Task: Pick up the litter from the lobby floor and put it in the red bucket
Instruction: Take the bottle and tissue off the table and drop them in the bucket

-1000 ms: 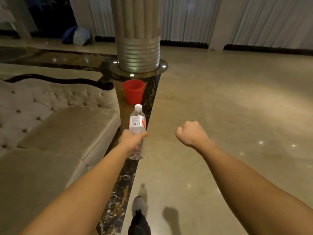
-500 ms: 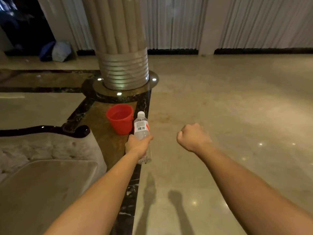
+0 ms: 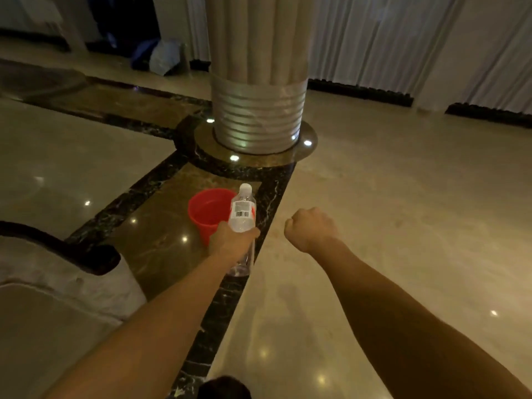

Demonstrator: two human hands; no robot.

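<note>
Head view: the left hand (image 3: 231, 243) grips a clear plastic bottle (image 3: 242, 217) upright, near the red bucket (image 3: 207, 211) on the floor; the right hand (image 3: 312, 229) is fisted, empty. Dropping it in remains.

- The camera moved forward across the marble floor (image 3: 403, 226), so the red bucket (image 3: 208, 214) appeared larger and nearer than a second earlier.
- The clear water bottle (image 3: 242, 217) in the left hand (image 3: 230, 243) travelled with the person; its upper half came to overlap the bucket's right rim, where a second before it sat below the bucket.
- The fluted column (image 3: 257, 110) on its ringed metal base grew in the view and shifted rightward.
- The tufted sofa (image 3: 57, 298) slid back to the lower left corner, leaving only one end visible.
- The view tilted slightly.
</note>
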